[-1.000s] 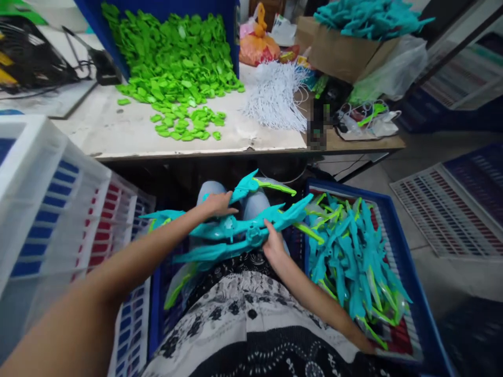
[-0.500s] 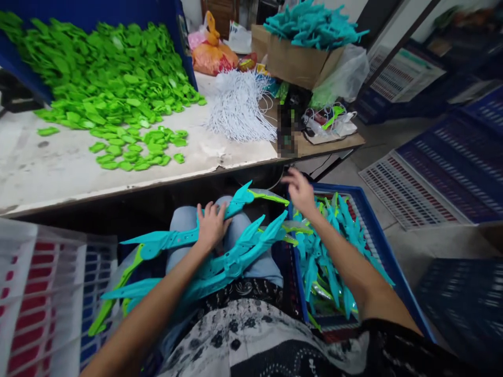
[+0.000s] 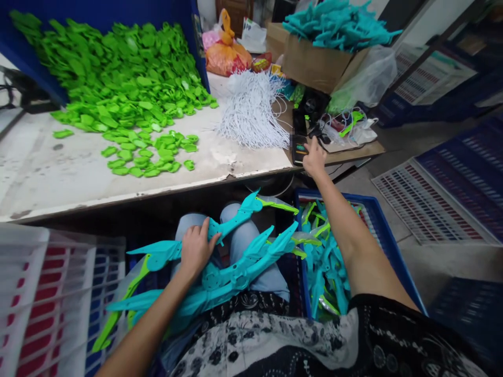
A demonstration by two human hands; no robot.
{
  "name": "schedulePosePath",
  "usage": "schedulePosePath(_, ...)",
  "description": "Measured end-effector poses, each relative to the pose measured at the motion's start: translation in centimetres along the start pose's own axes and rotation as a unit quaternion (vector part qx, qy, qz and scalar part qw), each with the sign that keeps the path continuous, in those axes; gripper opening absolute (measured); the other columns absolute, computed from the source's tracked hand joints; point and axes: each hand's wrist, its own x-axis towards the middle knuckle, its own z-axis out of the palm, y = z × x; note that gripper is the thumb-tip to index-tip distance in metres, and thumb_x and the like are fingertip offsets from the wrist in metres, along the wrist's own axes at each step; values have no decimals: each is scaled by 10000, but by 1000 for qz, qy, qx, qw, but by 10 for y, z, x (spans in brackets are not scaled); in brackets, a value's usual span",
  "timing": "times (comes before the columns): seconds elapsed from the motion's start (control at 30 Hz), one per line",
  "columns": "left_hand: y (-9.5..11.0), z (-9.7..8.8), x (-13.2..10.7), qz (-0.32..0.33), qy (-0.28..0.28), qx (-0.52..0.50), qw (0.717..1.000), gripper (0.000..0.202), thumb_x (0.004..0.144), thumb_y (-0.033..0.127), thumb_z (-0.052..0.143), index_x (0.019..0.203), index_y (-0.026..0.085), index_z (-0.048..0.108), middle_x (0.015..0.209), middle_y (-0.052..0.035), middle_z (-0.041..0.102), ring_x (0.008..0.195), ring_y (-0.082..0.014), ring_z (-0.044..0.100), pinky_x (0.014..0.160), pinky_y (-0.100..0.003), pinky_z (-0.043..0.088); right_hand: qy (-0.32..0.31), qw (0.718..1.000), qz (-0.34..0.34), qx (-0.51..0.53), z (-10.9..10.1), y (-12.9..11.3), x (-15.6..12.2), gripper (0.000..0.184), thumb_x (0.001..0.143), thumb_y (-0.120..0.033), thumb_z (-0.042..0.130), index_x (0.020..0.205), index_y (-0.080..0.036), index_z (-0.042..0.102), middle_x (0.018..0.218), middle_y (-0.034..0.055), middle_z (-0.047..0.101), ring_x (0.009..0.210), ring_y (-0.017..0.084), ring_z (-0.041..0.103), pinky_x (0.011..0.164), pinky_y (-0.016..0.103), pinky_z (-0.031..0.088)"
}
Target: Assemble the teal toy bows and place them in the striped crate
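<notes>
My left hand (image 3: 196, 250) wraps over the middle of a teal plastic toy bow (image 3: 234, 221) with lime-green end pieces, which lies across my knees. More teal bow bodies (image 3: 251, 262) rest on my lap beneath it. At the table's front edge, my right hand (image 3: 315, 158) reaches out with the index finger extended onto a dark phone (image 3: 299, 149) with a lit screen. That hand holds nothing. Part of the phone is blurred out.
Bright green plastic pieces (image 3: 129, 89) spill from a blue bin onto the table (image 3: 51, 178). A bundle of white strings (image 3: 253, 112) lies beside them. A cardboard box (image 3: 314, 65) holds teal parts. Beside my right leg stands a blue crate (image 3: 387, 246) with several bows; white crates (image 3: 66, 293) stand left.
My right hand has moved up and forward from above the crate to the phone. My left hand stays on the bow. The whole view has shifted slightly.
</notes>
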Motion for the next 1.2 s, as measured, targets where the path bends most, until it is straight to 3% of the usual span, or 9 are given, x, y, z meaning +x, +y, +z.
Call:
schedulePosePath(0.1,0,-5,3,-19,-11,4,1000,628,930,505,328,1375,77,449,961,-172,629,915,-311,546,789,-383,412,40,999,8,-11,-3,-6,-1,768,711,-78,334,1467,-86,196,1245,161,605,1304,291,366,1046,547,236)
schedulePosePath(0.27,-12,-7,4,-32,-10,4,999,622,933,501,334,1381,84,446,956,-171,628,936,-319,556,782,-381,417,-35,998,54,-13,-6,-7,0,801,672,-59,367,1460,-61,218,1171,140,649,1258,292,404,1036,531,269)
schedulePosePath(0.4,-14,-14,9,-53,-43,-25,997,598,938,460,359,1394,78,422,989,-166,619,930,-301,586,783,-359,439,39,998,38,7,-12,-30,0,750,715,-66,343,1459,-108,258,1171,128,643,1229,274,427,1021,504,312)
schedulePosePath(0.5,-12,-16,13,-105,-65,-94,988,551,945,422,371,1397,111,421,1104,-166,597,946,-277,608,768,-337,462,32,995,-76,58,-4,-85,-8,590,763,-100,369,1345,-116,465,1102,122,664,1132,269,491,994,446,352)
schedulePosePath(0.6,-15,-11,15,-153,-52,-149,976,518,950,395,381,1379,111,447,1151,-168,592,1011,-281,602,812,-346,471,-72,960,-251,104,21,-167,-27,366,814,-146,421,1093,-137,657,1026,107,683,1027,257,532,973,408,367)
schedulePosePath(0.73,-22,-1,14,-167,-28,-181,969,517,950,408,388,1359,105,476,1161,-170,597,1050,-289,593,850,-356,473,-144,908,-379,105,58,-269,-53,346,863,-273,514,1148,-123,643,1178,143,621,1105,298,481,948,419,375)
schedulePosePath(0.9,-27,2,16,-163,-26,-207,964,518,947,424,391,1349,113,491,1167,-159,604,1064,-281,591,865,-345,473,-206,867,-447,77,78,-312,-55,339,873,-196,514,1180,-90,608,1237,163,596,1146,288,475,994,407,349)
schedulePosePath(1.0,-24,2,19,-156,-27,-215,964,521,946,428,389,1353,118,487,1179,-155,600,1061,-275,594,863,-339,473,-218,877,-410,127,77,-301,-48,283,908,-199,468,1116,-112,639,1119,129,660,1048,238,552,966,349,371)
schedulePosePath(1.2,-10,4,22,-137,-26,-204,969,516,951,428,375,1357,129,484,1177,-150,595,1035,-278,600,813,-340,480,-238,928,-117,261,72,-268,-4,318,938,-251,443,711,-139,636,481,-9,528,524,127,543,670,253,445)
